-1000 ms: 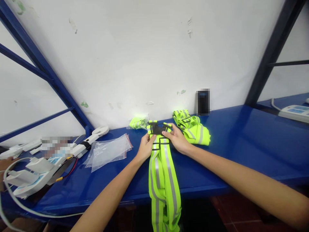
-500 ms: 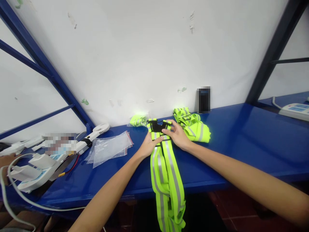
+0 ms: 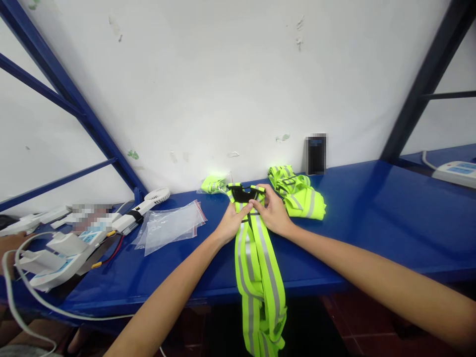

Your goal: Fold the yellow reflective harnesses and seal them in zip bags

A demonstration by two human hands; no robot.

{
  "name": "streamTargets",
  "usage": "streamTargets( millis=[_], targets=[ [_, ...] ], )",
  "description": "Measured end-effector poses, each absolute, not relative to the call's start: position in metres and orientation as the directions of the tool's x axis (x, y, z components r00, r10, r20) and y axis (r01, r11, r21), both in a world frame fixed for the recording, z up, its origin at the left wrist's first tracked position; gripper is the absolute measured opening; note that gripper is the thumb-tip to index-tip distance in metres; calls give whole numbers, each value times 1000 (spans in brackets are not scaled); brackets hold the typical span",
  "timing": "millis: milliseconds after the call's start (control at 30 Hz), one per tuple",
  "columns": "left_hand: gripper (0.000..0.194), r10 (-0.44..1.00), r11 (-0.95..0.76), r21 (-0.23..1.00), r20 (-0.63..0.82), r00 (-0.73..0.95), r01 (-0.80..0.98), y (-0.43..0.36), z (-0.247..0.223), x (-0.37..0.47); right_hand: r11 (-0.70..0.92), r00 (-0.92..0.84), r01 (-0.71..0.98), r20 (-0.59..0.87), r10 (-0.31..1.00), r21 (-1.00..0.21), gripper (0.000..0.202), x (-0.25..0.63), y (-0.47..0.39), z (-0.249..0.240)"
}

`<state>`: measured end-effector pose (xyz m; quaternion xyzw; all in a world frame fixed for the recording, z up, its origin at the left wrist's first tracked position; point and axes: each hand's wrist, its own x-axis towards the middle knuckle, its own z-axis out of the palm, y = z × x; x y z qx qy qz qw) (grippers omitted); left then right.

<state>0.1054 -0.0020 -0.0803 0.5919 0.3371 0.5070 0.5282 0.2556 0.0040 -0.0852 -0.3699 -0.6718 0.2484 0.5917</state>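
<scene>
Both my hands grip the black-trimmed upper end of a yellow-green reflective vest [image 3: 270, 263] made of straps with silver stripes. My left hand [image 3: 232, 221] is closed on its left side, thumb on top. My right hand [image 3: 274, 210] is closed on the right side, and the two thumbs nearly meet below the black panel. The straps drape over the table's front edge and hang down. Behind my right hand lies a heap of folded reflective straps [image 3: 303, 196]. Past my left hand sits a small bundle of the same material [image 3: 214, 184], seemingly in clear plastic.
Clear zip bags [image 3: 171, 228] lie on the blue table [image 3: 372, 213] at left. Beyond them are a white handheld fan [image 3: 156, 196], a power strip with plugs [image 3: 61, 258] and white cables. Another person's hand [image 3: 15, 245] shows at far left. A dark blurred object [image 3: 316, 154] leans on the wall.
My right thumb has moved slightly left and down, closer to my left thumb. Both hands keep hold of the vest. The view has shifted a little.
</scene>
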Motion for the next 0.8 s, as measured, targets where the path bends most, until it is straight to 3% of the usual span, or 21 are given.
streamTargets(
  millis=[100, 200, 267, 367, 433, 633, 800],
  targets=[
    [41, 962, -155, 969, 192, 192, -191, -4, -80, 108, 624, -46, 381, 660, 750, -682, 34, 255, -3, -82],
    [35, 987, -34, 956, 78, 141, -291, -3, -78, 108, 666, -85, 416, 702, 707, -620, 32, 254, -6, -78],
    [35, 987, 35, 925, 27, 157, -379, -3, -77, 108, 675, -87, 401, 708, 700, -619, 33, 254, -5, -77],
    [51, 973, 5, 905, 95, 212, -426, -2, -78, 106, 647, -36, 328, 675, 737, -689, 36, 255, 0, -79],
    [60, 953, -40, 918, 153, 260, -394, -1, -80, 104, 633, 0, 227, 650, 760, -740, 38, 257, 5, -80],
    [63, 930, -82, 957, 174, 324, -278, 0, -84, 97, 548, -19, -27, 548, 836, -836, 40, 259, 10, -77],
    [66, 930, -67, 965, 153, 335, -255, -1, -83, 97, 610, 13, 91, 613, 790, -788, 38, 258, 8, -77]
  ],
)
